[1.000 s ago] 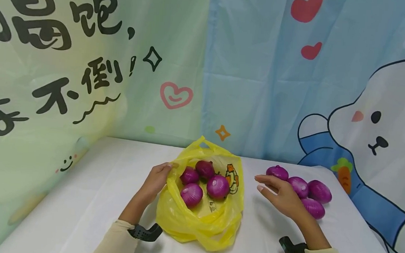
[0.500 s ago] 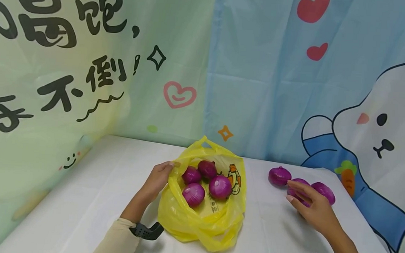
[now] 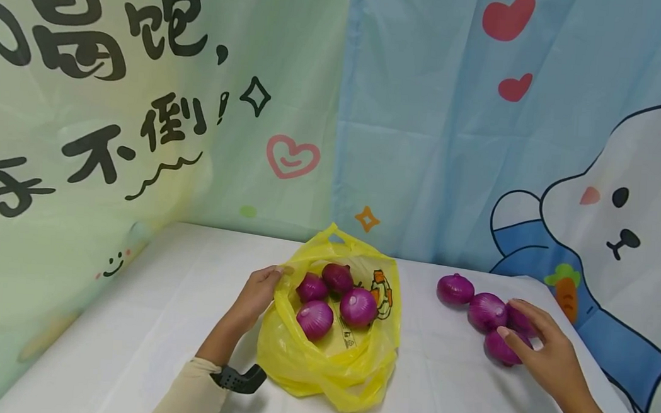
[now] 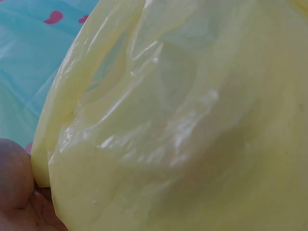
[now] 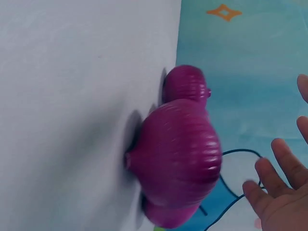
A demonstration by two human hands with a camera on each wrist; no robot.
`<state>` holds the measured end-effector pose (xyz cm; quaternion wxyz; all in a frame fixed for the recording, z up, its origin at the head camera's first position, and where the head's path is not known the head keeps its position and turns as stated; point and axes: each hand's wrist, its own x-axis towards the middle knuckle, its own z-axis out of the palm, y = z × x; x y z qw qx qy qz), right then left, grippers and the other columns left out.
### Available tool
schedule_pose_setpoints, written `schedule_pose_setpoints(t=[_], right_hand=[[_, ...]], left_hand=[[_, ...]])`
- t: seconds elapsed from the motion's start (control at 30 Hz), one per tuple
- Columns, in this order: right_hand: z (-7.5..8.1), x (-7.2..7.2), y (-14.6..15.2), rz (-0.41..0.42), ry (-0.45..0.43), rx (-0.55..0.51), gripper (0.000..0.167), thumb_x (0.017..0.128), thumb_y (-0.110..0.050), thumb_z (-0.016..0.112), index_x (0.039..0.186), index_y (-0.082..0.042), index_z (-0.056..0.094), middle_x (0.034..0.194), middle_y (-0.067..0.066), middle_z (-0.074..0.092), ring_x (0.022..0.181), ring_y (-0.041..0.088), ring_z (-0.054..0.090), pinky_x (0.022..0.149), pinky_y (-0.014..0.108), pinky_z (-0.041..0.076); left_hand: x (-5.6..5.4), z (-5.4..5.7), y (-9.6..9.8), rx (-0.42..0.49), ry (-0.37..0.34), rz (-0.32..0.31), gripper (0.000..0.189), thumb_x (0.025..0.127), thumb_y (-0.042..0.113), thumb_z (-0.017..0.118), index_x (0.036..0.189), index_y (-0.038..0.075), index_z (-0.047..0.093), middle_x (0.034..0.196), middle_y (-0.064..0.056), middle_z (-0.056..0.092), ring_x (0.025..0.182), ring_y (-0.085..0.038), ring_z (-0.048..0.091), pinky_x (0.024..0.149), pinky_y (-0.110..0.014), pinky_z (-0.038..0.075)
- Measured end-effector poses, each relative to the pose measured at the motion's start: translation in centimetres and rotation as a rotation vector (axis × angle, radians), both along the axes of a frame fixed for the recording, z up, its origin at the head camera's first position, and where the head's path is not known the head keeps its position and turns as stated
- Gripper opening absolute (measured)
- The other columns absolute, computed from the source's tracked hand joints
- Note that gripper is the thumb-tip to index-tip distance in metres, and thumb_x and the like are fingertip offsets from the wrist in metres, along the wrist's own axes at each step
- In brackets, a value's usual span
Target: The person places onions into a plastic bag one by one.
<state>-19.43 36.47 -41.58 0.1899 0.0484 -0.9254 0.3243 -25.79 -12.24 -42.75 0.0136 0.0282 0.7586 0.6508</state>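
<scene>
A yellow plastic bag point(image 3: 326, 373) lies with its mouth spread wide, several purple onions point(image 3: 358, 307) inside. My left hand point(image 3: 255, 297) pinches the bag's left rim; in the left wrist view the crinkled plastic point(image 4: 183, 120) fills most of the picture beside the finger and thumb. Right of the bag, several more onions sit in a group on the table. My right hand point(image 3: 554, 356) hovers over the group's right side, thumb and fingers parted above the front onion point(image 3: 500, 349). The right wrist view has a gap between these spread fingers point(image 5: 269, 178) and the nearest onion point(image 5: 178, 151).
A white cloth point(image 3: 130, 320) covers the table. Behind it hangs a printed curtain point(image 3: 402, 141) with hearts, lettering and a cartoon rabbit. One onion point(image 3: 455, 289) sits at the far left of the loose group, close to the table's back edge.
My right hand has moved rightward from beside the bag to over the loose onions, uncovering those on the left. My left hand keeps its grip on the bag, which has stayed in place.
</scene>
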Motion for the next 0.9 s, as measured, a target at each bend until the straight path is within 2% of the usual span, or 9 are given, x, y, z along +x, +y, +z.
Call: schedule_pose_setpoints(t=[0.07, 0.1, 0.13, 0.2, 0.33, 0.47, 0.6, 0.73, 0.9], right_hand=[[-0.4, 0.0, 0.3, -0.012, -0.011, -0.013, 0.060, 0.094, -0.029, 0.067, 0.146, -0.009, 0.043, 0.144, 0.023, 0.041, 0.139, 0.022, 0.032, 0.102, 0.029, 0.038], [-0.5, -0.1, 0.4, -0.017, -0.022, -0.021, 0.061, 0.094, -0.028, 0.067, 0.146, -0.008, 0.043, 0.144, 0.025, 0.039, 0.139, 0.032, 0.032, 0.102, 0.042, 0.040], [-0.7, -0.1, 0.5, -0.020, -0.041, -0.029, 0.062, 0.094, -0.028, 0.066, 0.147, -0.007, 0.041, 0.145, 0.027, 0.037, 0.135, 0.045, 0.030, 0.100, 0.054, 0.039], [-1.1, -0.2, 0.8, -0.016, -0.075, -0.043, 0.064, 0.093, -0.026, 0.067, 0.147, -0.005, 0.039, 0.144, 0.032, 0.034, 0.130, 0.054, 0.029, 0.088, 0.071, 0.035], [-1.9, -0.5, 1.4, 0.006, -0.175, -0.051, 0.071, 0.093, -0.028, 0.069, 0.149, -0.002, 0.034, 0.143, 0.038, 0.028, 0.127, 0.059, 0.026, 0.090, 0.074, 0.031], [-2.3, -0.7, 1.8, 0.012, -0.262, -0.019, 0.076, 0.090, -0.032, 0.071, 0.148, -0.001, 0.033, 0.142, 0.039, 0.027, 0.125, 0.061, 0.026, 0.088, 0.072, 0.035], [-2.5, -0.9, 2.0, 0.016, -0.328, 0.051, 0.075, 0.088, -0.034, 0.073, 0.145, 0.000, 0.038, 0.140, 0.039, 0.030, 0.122, 0.061, 0.029, 0.085, 0.069, 0.039], [-2.7, -1.0, 2.0, 0.014, -0.347, 0.106, 0.067, 0.089, -0.030, 0.073, 0.140, 0.003, 0.044, 0.139, 0.037, 0.034, 0.120, 0.060, 0.031, 0.086, 0.067, 0.041], [-3.0, -1.1, 1.9, -0.012, -0.359, 0.097, 0.063, 0.091, -0.028, 0.070, 0.139, 0.004, 0.044, 0.139, 0.037, 0.032, 0.121, 0.060, 0.030, 0.086, 0.067, 0.041]], left_hand=[[-0.1, -0.1, 0.0, -0.003, 0.000, 0.000, 0.041, 0.106, 0.028, 0.035, 0.124, 0.002, 0.060, 0.108, -0.010, 0.063, 0.096, -0.022, 0.060, 0.091, -0.039, 0.050], [-0.1, -0.1, 0.0, -0.002, 0.000, -0.001, 0.041, 0.106, 0.028, 0.035, 0.124, 0.002, 0.061, 0.108, -0.010, 0.063, 0.096, -0.022, 0.061, 0.091, -0.039, 0.050], [-0.1, -0.1, 0.0, -0.002, 0.001, -0.001, 0.041, 0.106, 0.029, 0.035, 0.124, 0.002, 0.061, 0.108, -0.010, 0.063, 0.097, -0.022, 0.061, 0.091, -0.039, 0.050], [-0.2, -0.2, 0.0, 0.000, 0.002, -0.001, 0.041, 0.106, 0.029, 0.035, 0.124, 0.002, 0.061, 0.108, -0.010, 0.063, 0.097, -0.022, 0.061, 0.092, -0.039, 0.050], [-0.1, -0.1, 0.0, -0.005, 0.000, 0.001, 0.041, 0.106, 0.028, 0.035, 0.125, 0.002, 0.060, 0.108, -0.010, 0.063, 0.097, -0.022, 0.061, 0.092, -0.040, 0.049], [0.0, 0.0, 0.1, -0.006, -0.003, 0.002, 0.040, 0.106, 0.028, 0.036, 0.124, 0.001, 0.060, 0.108, -0.010, 0.063, 0.097, -0.022, 0.060, 0.093, -0.040, 0.049], [0.0, 0.1, 0.1, -0.005, -0.005, 0.007, 0.039, 0.106, 0.027, 0.036, 0.123, 0.001, 0.061, 0.107, -0.010, 0.063, 0.097, -0.022, 0.060, 0.093, -0.040, 0.049], [0.1, 0.2, 0.1, -0.011, -0.007, 0.011, 0.040, 0.106, 0.028, 0.037, 0.125, 0.002, 0.060, 0.108, -0.009, 0.063, 0.098, -0.022, 0.060, 0.093, -0.041, 0.049], [0.1, 0.1, 0.1, -0.012, -0.001, 0.008, 0.040, 0.106, 0.028, 0.037, 0.126, 0.002, 0.060, 0.110, -0.009, 0.064, 0.099, -0.022, 0.061, 0.095, -0.042, 0.048]])
